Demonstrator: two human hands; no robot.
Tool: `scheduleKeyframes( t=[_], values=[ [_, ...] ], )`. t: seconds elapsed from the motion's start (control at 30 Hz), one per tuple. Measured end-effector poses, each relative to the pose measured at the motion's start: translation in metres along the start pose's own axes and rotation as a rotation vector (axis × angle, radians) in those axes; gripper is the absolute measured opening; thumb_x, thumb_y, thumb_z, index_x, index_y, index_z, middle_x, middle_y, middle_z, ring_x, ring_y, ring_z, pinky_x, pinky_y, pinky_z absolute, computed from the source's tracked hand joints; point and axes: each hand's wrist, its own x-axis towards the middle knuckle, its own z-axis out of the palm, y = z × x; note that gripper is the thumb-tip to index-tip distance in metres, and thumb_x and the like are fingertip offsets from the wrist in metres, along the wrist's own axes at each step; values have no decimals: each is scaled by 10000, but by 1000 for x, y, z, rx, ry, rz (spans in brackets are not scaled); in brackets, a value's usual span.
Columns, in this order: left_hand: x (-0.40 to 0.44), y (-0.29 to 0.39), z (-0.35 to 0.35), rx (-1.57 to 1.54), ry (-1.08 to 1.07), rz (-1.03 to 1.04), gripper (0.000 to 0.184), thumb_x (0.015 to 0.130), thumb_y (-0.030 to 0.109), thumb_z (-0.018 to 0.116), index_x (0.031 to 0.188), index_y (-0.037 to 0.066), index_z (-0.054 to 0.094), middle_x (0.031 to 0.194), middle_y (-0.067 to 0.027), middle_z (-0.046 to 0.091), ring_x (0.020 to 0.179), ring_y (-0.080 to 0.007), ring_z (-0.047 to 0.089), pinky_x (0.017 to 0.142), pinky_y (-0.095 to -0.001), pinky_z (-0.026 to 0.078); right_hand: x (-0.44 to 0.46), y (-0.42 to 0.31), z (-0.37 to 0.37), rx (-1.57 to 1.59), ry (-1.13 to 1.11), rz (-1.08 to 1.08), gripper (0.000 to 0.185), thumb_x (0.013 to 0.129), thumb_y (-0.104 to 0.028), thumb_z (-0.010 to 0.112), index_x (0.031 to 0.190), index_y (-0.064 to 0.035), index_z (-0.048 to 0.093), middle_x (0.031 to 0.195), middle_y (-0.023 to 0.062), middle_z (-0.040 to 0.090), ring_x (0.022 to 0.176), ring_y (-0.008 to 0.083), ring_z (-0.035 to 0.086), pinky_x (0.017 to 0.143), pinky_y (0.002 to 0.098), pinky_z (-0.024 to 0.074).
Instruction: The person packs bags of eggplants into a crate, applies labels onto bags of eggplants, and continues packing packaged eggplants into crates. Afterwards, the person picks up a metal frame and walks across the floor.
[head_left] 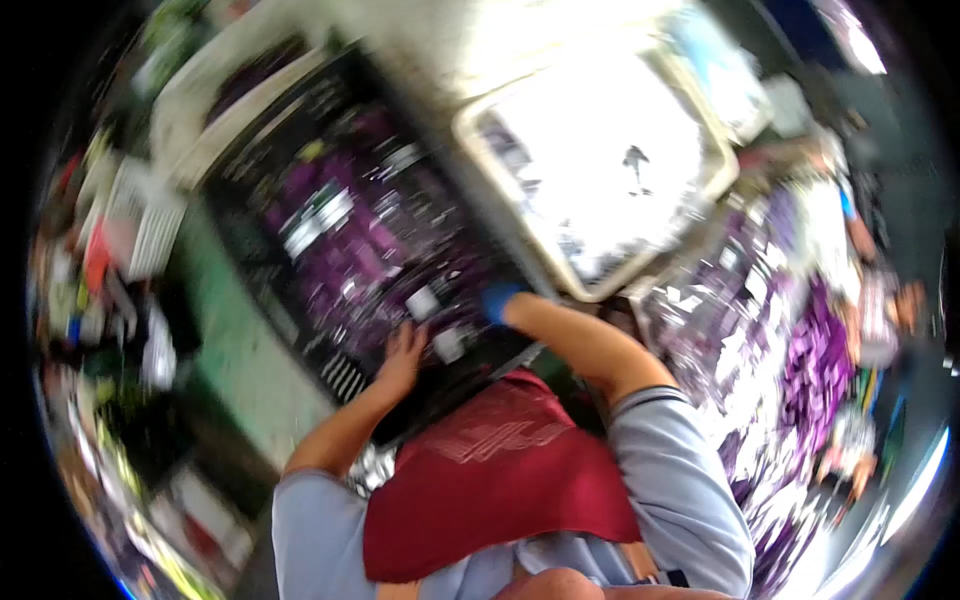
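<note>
In front of me stands a black crate (240,270) filled with many small purple packets (345,235) in shiny clear wrap. My left hand (402,356) is bare and lies at the near side of the crate, over the packets. Its fingers look stretched out and somewhat apart, with nothing seen in them. My right hand (498,302) wears a blue glove and is at the crate's right part, close to the packets. Motion blur smears its fingers, so their grip does not show. White labels (450,345) show on packets between the two hands.
Right of the crate is a cream tub (590,290) with a glaring bright inside. A large heap of purple and clear wrapped packets (740,290) lies further right, with other people (880,315) beyond it. A white basket (145,220) stands left of the green surface (235,320).
</note>
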Motion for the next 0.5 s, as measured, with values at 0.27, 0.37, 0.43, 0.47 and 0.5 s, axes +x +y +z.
scheduleKeyframes(
  t=[0.27,0.37,0.43,0.47,0.5],
  values=[
    [24,-40,-28,-106,-291,242,865,747,181,626,1372,178,28,1270,-241,357,1143,-385,391,915,-388,368,-181,-119,-98,336,410,-298,297,778,-114,521,1058,-15,525,996,185,572,888,333,555,751,374,461],
    [48,4,-94,290,-185,394,244,765,143,565,966,5,559,687,-160,570,652,-268,576,594,-356,437,-321,-113,-132,561,784,-285,278,841,-143,528,1089,-19,512,1008,175,564,906,277,559,793,341,443],
    [66,54,-130,-226,-59,189,236,799,133,543,984,-12,549,697,-121,587,637,-188,563,576,-315,430,-416,-87,-140,657,1030,71,293,827,-98,517,1108,-16,508,977,121,595,909,154,557,800,275,441],
    [61,113,-161,-392,-83,174,226,822,127,518,998,-10,553,711,-98,590,646,-158,555,586,-286,433,-441,-40,-112,901,1337,0,281,834,-58,508,1112,-26,513,993,94,599,915,151,550,814,269,438],
    [58,183,-179,-562,-106,158,220,845,121,493,1012,-9,556,726,-74,594,656,-129,546,596,-258,437,-476,-17,-114,825,1571,224,275,846,-37,496,1121,-28,504,994,72,595,922,154,549,829,261,433]
  ],
)
